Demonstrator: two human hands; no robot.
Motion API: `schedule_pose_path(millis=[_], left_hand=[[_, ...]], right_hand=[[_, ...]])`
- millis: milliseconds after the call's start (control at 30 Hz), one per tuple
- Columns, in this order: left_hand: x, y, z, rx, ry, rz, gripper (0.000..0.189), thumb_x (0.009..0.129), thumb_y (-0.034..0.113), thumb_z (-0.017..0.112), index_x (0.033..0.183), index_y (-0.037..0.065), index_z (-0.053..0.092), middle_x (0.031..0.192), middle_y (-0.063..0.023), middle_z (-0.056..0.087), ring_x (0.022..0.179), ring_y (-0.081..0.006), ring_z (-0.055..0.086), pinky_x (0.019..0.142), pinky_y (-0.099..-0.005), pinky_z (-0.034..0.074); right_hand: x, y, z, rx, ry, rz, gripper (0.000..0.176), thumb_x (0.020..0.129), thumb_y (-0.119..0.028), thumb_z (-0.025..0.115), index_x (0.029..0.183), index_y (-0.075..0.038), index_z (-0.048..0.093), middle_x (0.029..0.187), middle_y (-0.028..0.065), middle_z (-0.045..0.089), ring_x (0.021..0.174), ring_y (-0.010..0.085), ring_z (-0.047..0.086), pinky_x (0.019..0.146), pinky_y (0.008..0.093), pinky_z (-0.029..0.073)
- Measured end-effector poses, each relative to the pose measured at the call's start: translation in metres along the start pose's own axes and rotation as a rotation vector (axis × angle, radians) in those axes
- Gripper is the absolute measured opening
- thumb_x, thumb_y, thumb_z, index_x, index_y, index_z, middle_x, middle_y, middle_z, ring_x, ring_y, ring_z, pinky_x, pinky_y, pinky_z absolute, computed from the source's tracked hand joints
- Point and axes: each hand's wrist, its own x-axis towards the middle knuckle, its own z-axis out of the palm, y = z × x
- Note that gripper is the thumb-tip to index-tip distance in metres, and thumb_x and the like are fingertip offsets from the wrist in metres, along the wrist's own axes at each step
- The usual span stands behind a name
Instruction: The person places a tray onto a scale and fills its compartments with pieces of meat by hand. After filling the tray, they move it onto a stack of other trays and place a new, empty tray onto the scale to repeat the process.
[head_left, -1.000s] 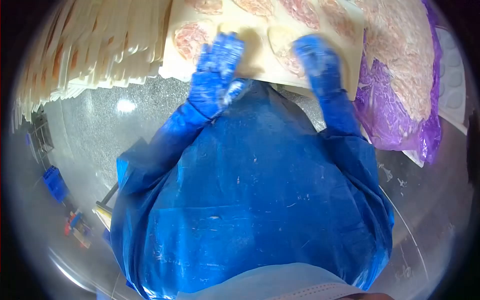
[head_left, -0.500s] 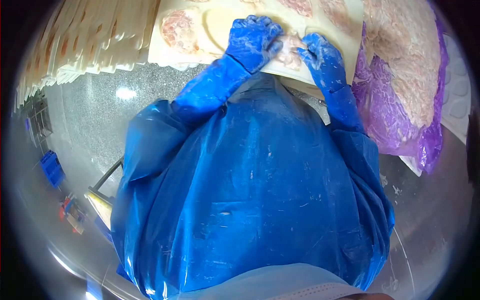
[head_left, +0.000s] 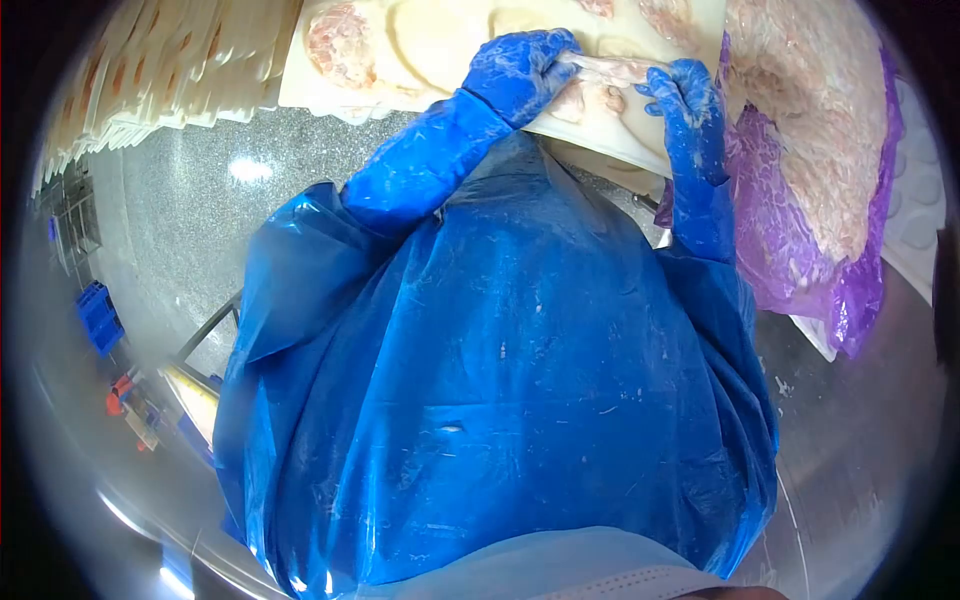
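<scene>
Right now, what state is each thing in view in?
left hand: gloved, pinching one end of the meat strip.
right hand: gloved, pinching its other end.
meat strip: raised, stretched between both hands.
mould tray: some hollows filled, some empty.
purple bag: open, heaped with meat.
side trays: stacked, overlapping.

Your view comes through a strong fisheye: a round picture with black corners, where lines bow toward the rim. The light is bright and even from overhead, leaving a white glare spot on the speckled floor (head_left: 248,168) and a sheen across the blue apron (head_left: 500,380). The rim at left and bottom turns hazy and soft. Your left hand (head_left: 520,70) and right hand (head_left: 690,95) are sharp, and the meat strip (head_left: 612,68) pinched between them gleams wetly.
</scene>
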Motion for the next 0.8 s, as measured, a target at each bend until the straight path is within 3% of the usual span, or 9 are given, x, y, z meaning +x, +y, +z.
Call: schedule_pose_path(millis=[167, 300, 433, 500, 567, 633, 700, 733, 800], left_hand=[[0.013, 0.014, -0.025, -0.617, -0.191, -0.309, 0.03, 0.096, 0.022, 0.064, 0.114, -0.001, 0.065, 0.095, -0.0094, 0.07, 0.087, -0.0219, 0.068, 0.085, -0.0336, 0.054], [0.019, 0.037, -0.035, -1.151, -0.225, -0.525, 0.025, 0.099, 0.023, 0.061, 0.106, 0.001, 0.067, 0.09, -0.008, 0.069, 0.086, -0.0138, 0.065, 0.082, -0.0282, 0.052], [0.028, 0.047, -0.033, -0.853, -0.485, -0.604, 0.028, 0.1, 0.025, 0.058, 0.106, 0.0, 0.07, 0.082, -0.0047, 0.069, 0.074, -0.0151, 0.065, 0.075, -0.0317, 0.055], [0.018, 0.004, -0.006, -0.085, -0.158, -0.157, 0.032, 0.099, 0.031, 0.06, 0.106, 0.001, 0.071, 0.084, -0.0075, 0.073, 0.073, -0.0146, 0.066, 0.07, -0.0308, 0.054], [0.034, 0.012, -0.019, -0.048, -0.156, -0.224, 0.033, 0.098, 0.033, 0.062, 0.109, 0.003, 0.071, 0.087, -0.01, 0.073, 0.076, -0.0192, 0.068, 0.074, -0.0301, 0.054], [0.041, 0.03, -0.001, -0.2, -0.227, -0.091, 0.037, 0.095, 0.025, 0.057, 0.127, 0.009, 0.063, 0.12, -0.0125, 0.066, 0.115, -0.028, 0.061, 0.102, -0.042, 0.046], [0.052, 0.044, 0.039, -0.01, -0.012, 0.326, 0.038, 0.093, 0.027, 0.061, 0.126, 0.01, 0.064, 0.118, -0.0146, 0.067, 0.116, -0.028, 0.061, 0.101, -0.0414, 0.047], [0.057, 0.038, 0.053, -0.013, -0.013, 0.322, 0.038, 0.093, 0.027, 0.061, 0.126, 0.01, 0.064, 0.118, -0.0146, 0.067, 0.116, -0.028, 0.061, 0.101, -0.0414, 0.047], [0.07, 0.021, 0.08, 0.019, -0.237, 0.246, 0.04, 0.094, 0.031, 0.061, 0.127, 0.009, 0.064, 0.121, -0.0152, 0.067, 0.117, -0.0289, 0.061, 0.102, -0.0403, 0.046]], right_hand=[[-0.009, -0.013, -0.009, -0.129, -0.002, -0.162, 0.01, 0.095, -0.012, 0.064, 0.095, -0.005, 0.057, 0.09, 0.004, 0.065, 0.087, 0.0119, 0.063, 0.07, 0.0257, 0.052], [-0.017, -0.035, -0.012, 0.468, 0.07, -0.001, 0.009, 0.097, -0.012, 0.061, 0.093, -0.007, 0.055, 0.095, 0.0051, 0.066, 0.089, 0.013, 0.064, 0.074, 0.0321, 0.052], [-0.014, -0.018, -0.041, 0.007, 0.16, -0.061, 0.01, 0.096, -0.015, 0.063, 0.095, -0.007, 0.056, 0.093, 0.0067, 0.067, 0.086, 0.017, 0.065, 0.074, 0.0374, 0.053], [-0.013, 0.0, -0.054, -0.106, 0.184, -0.07, 0.011, 0.095, -0.015, 0.063, 0.095, -0.007, 0.056, 0.093, 0.0071, 0.067, 0.085, 0.018, 0.065, 0.075, 0.0388, 0.053], [-0.01, 0.012, -0.059, -0.603, 0.246, -0.249, 0.01, 0.094, -0.01, 0.067, 0.1, -0.008, 0.06, 0.085, 0.0012, 0.062, 0.072, 0.0147, 0.058, 0.069, 0.0294, 0.049], [-0.013, 0.018, -0.057, -0.692, 0.294, -0.296, 0.011, 0.093, -0.014, 0.069, 0.096, -0.008, 0.06, 0.079, 0.0043, 0.062, 0.069, 0.0149, 0.058, 0.067, 0.0312, 0.049], [-0.007, 0.021, -0.052, -0.729, 0.346, -0.375, 0.013, 0.092, -0.017, 0.07, 0.093, -0.008, 0.061, 0.075, 0.0067, 0.062, 0.068, 0.0162, 0.059, 0.066, 0.0331, 0.049], [-0.001, 0.026, -0.053, -0.683, 0.307, -0.294, 0.017, 0.091, -0.025, 0.069, 0.093, -0.01, 0.061, 0.086, 0.0113, 0.066, 0.076, 0.0309, 0.065, 0.069, 0.0417, 0.052], [0.01, 0.031, -0.055, -0.721, 0.334, -0.289, 0.016, 0.092, -0.023, 0.069, 0.093, -0.009, 0.061, 0.081, 0.0102, 0.065, 0.072, 0.0275, 0.064, 0.067, 0.0394, 0.051]])
